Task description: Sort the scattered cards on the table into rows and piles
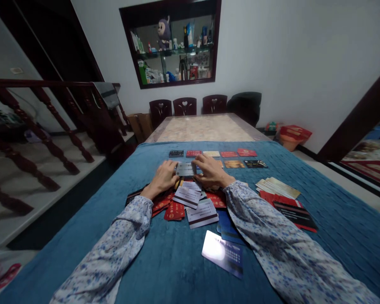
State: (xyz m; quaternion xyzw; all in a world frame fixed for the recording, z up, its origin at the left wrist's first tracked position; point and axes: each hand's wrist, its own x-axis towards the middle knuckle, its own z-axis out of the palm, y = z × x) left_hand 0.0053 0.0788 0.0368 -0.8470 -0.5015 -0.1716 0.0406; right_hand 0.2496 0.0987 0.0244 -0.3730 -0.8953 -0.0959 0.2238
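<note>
A silver-grey plastic card (185,169) is held up by its two short ends, its flat face toward me. My left hand (165,176) pinches the left end, and my right hand (210,171) grips the right end. Just below both hands lies a loose pile of cards, with white striped cards (187,196) on top and red cards (175,210) around them. Nearer to me are dark blue cards (229,230), partly under my right sleeve, and a shiny card (223,253) catching the light. Beyond my hands, cards lie in two rows, including a black card (176,153) and a gold card (234,164).
On the right of the blue cloth (139,270) are fanned pale gold cards (280,187) and a red-and-black stack (294,213). Past the cloth, the bare tabletop (205,128) reaches toward dark chairs (185,106). A wooden railing (44,122) stands at the left.
</note>
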